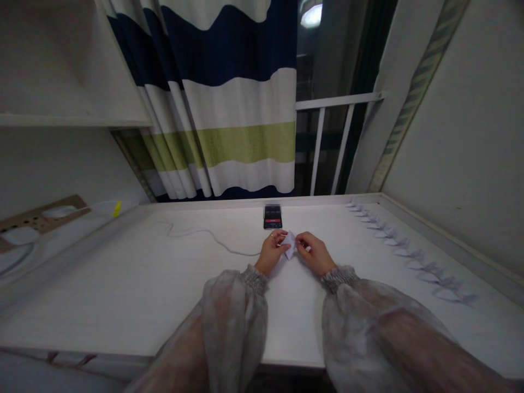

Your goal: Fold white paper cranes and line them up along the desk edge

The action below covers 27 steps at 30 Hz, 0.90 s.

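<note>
Between my hands, above the white tabletop [176,295], is a small piece of folded white paper [290,245] with pointed upper and lower ends. My left hand [273,252] pinches its left side, the thumb lying across the front. At its right edge, the closed fingertips of my right hand [314,252] grip the paper. Fine creases are too small to make out. Just beyond my hands lies a dark phone [272,216] with a lit screen and a red bar on it.
Along the right side runs a row of several folded white paper pieces [393,240]. A white cable [213,238] trails over the table's left half. A power strip [45,218] is at the far left. Behind the table hang a striped curtain [245,142] and white window bars [317,147].
</note>
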Tool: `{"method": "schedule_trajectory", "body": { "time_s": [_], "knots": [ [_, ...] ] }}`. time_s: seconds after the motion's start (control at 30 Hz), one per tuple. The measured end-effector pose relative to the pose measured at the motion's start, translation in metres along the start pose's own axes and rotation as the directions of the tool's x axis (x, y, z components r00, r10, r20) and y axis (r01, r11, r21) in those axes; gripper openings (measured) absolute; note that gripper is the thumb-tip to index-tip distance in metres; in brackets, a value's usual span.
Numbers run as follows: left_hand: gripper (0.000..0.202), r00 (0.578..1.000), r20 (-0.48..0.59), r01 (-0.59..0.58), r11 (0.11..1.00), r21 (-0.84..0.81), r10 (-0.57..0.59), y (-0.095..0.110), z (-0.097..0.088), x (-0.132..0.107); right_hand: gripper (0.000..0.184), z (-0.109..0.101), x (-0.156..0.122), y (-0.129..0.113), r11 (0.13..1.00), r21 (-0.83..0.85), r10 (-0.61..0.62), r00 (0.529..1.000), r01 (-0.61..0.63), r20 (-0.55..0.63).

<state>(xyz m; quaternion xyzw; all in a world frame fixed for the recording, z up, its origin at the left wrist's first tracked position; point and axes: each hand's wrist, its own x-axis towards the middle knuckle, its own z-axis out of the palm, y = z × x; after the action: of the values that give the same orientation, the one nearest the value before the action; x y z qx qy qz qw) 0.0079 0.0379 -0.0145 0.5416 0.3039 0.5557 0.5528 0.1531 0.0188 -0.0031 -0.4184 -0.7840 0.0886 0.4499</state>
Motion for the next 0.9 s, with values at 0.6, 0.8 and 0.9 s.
{"method": "schedule_trajectory", "body": {
  "time_s": [0.6,0.8,0.9],
  "knots": [
    [0.044,0.996,0.020,0.090,0.994,-0.057,-0.089,0.000,0.000,-0.003,0.003,0.002,-0.002,0.002,0.982,0.188,-0.008,0.999,-0.001,0.048],
    [0.051,0.991,0.085,0.105,0.994,-0.035,-0.101,0.006,0.002,-0.007,0.016,-0.001,-0.002,0.001,0.982,0.182,-0.056,0.995,0.041,0.080],
    [0.051,0.993,0.077,0.099,0.993,-0.067,-0.093,0.007,0.003,-0.008,0.020,-0.003,-0.002,-0.001,0.972,0.233,-0.047,0.994,0.023,0.102]
  ]
}}
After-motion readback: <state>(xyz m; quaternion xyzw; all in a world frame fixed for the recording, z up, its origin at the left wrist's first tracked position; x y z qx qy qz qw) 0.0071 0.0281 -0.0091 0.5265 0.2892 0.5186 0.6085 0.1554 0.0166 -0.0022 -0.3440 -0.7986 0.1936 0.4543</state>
